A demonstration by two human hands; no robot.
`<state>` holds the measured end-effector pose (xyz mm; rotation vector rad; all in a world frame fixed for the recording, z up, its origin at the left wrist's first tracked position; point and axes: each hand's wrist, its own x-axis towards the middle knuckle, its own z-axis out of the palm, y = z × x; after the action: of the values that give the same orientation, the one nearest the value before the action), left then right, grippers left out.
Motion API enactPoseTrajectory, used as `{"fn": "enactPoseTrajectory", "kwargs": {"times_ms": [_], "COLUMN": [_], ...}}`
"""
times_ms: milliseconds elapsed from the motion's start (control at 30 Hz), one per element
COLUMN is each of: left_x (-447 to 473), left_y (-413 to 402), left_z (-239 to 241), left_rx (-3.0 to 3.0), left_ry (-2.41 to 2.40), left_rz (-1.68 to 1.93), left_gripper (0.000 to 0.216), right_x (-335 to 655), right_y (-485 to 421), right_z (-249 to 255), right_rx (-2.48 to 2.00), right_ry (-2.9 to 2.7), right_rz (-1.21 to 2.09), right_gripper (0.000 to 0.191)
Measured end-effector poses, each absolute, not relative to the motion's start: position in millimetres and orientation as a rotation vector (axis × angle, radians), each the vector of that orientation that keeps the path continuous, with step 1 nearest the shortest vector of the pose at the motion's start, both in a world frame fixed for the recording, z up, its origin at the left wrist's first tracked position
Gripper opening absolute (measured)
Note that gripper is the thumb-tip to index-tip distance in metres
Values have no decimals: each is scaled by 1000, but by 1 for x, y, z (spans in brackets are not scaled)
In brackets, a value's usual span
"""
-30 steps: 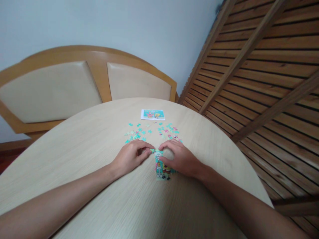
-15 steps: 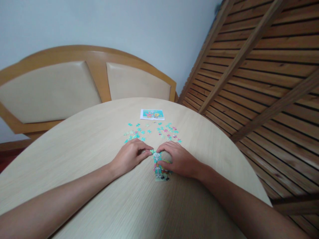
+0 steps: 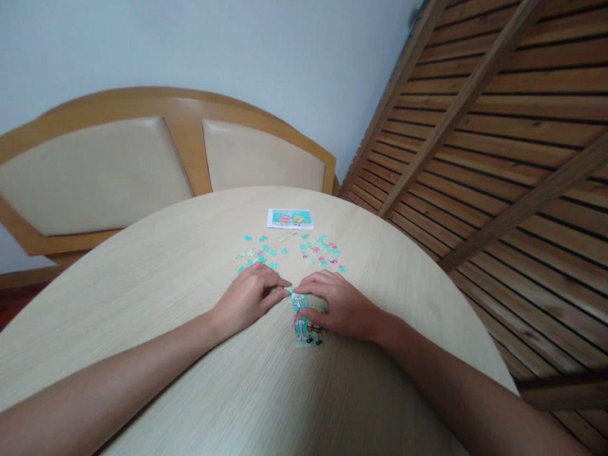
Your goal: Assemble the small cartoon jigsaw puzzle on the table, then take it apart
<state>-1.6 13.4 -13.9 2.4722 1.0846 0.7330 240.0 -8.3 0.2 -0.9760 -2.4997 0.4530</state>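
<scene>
A joined section of jigsaw puzzle (image 3: 300, 323) lies flat on the table, showing a pale squid-like cartoon figure and part of a yellow one. My left hand (image 3: 254, 294) pinches a small green puzzle piece (image 3: 288, 289) between thumb and forefinger, at the section's upper left corner. Over the section's right side rests my right hand (image 3: 344, 304), its forefinger at the top edge by the green piece and its thumb pressed on the printed face. That hand hides much of the yellow figure. Whether the green piece is interlocked with the section I cannot tell.
Loose teal puzzle pieces (image 3: 272, 252) and pink ones (image 3: 323, 259) lie scattered beyond my hands. Behind them is a reference picture card (image 3: 291, 219). Past the round wooden table (image 3: 190, 234) stands a padded bench back (image 3: 183, 104); slatted wood (image 3: 475, 139) borders the right.
My right forefinger has shifted slightly left along the section's top edge, closer to my left fingertips. The left hand stays nearly still with the green piece.
</scene>
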Motion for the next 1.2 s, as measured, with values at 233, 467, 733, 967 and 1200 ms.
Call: {"fn": "enactPoseTrajectory", "kwargs": {"times_ms": [233, 467, 733, 967, 1200], "left_x": [-1, -2, -2, -3, -3], "left_y": [13, 12, 8, 8, 11], "left_z": [-13, -12, -9, -10, -8], "left_rx": [2532, 2630, 2718, 2704, 2662], "left_ry": [1044, 1041, 1020, 1037, 1143], "left_rz": [710, 684, 657, 665, 737], "left_gripper": [14, 19, 21, 21, 20], "right_x": [239, 239, 239, 238, 239], "right_y": [-10, -12, -12, -13, -14], "right_z": [2, 4, 3, 4, 5], "right_rx": [-987, -986, -981, -982, -996], "right_ry": [-2561, -2590, -2618, -2622, -2622], "right_rz": [400, 337, 295, 285, 295], "right_gripper": [31, 30, 31, 31, 31]}}
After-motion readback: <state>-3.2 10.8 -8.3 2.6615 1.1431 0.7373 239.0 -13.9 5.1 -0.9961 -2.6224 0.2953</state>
